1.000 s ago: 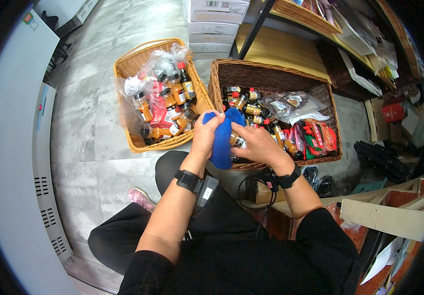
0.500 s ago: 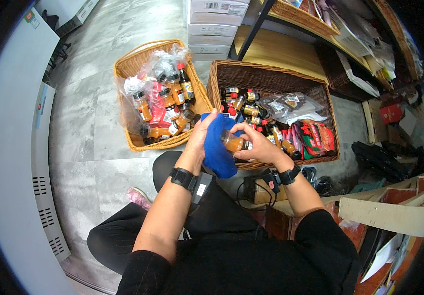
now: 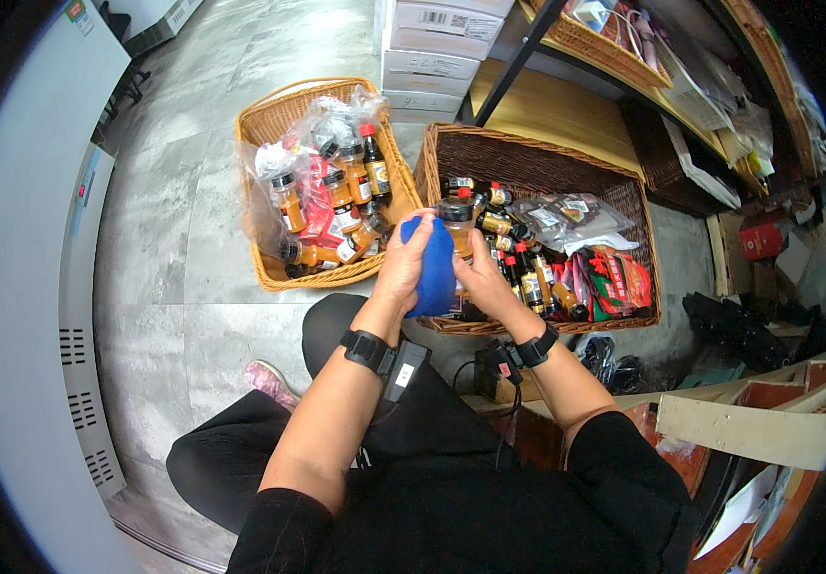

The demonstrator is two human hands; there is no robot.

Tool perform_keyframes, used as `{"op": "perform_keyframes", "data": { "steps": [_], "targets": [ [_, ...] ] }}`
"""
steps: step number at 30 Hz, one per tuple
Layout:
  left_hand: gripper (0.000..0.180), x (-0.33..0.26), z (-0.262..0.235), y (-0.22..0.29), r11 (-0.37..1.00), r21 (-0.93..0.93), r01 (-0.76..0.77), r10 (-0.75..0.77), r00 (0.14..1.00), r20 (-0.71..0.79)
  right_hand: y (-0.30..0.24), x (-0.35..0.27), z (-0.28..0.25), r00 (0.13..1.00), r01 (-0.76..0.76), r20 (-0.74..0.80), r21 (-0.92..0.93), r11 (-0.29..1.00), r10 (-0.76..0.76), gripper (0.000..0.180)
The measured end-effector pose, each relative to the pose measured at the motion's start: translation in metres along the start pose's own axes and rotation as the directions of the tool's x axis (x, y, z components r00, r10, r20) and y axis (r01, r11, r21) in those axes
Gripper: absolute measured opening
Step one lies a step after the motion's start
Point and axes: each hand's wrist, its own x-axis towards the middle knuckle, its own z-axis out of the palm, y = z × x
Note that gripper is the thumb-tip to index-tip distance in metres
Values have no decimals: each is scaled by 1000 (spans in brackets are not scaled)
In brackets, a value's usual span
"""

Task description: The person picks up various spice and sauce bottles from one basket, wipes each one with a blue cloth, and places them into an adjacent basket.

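Note:
My left hand (image 3: 407, 260) is closed around a bunched blue cloth (image 3: 435, 271), which presses against the left side of a spice jar. The clear spice jar (image 3: 458, 232) has a black cap and orange-brown contents; it stands upright with the cap at the far end. On its right side my right hand (image 3: 490, 282) grips it, the thumb along the wall. The jar's lower part is partly hidden by the cloth and fingers. Both hands are over the near left part of a dark wicker basket (image 3: 537, 143).
The dark basket holds several red-capped sauce bottles (image 3: 532, 287), red packets (image 3: 621, 279) and a clear plastic bag (image 3: 566, 215). To its left, a light wicker basket (image 3: 265, 110) holds similar jars (image 3: 288, 206). White boxes (image 3: 437, 57) and a shelf (image 3: 547, 110) stand beyond.
The jar has turned from tilted sideways to upright, and my right hand has shifted lower on it. The cloth still lies against the jar in my left hand. The view has shifted slightly.

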Motion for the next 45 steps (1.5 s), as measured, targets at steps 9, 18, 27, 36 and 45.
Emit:
{"op": "perform_keyframes", "data": {
  "steps": [9,18,27,36,45],
  "targets": [
    [29,-3,4,4,993,-121,-7,5,1000,-21,-5,30,3,985,46,-150,-218,975,-80,55],
    [18,0,-16,-4,986,-165,-10,-37,960,-279,-29,100,18,996,-68,83,309,949,44,45],
    [17,-16,-41,39,905,-237,-353,143,779,-610,13,171,88,849,-427,413,168,889,330,52],
    [29,-13,-77,41,931,-145,-334,151,716,-682,83,195,152,904,58,402,-450,891,144,68],
    [27,-2,-90,31,932,-238,-273,75,788,-612,91,186,155,896,63,411,-491,869,168,54]
  ]
}}
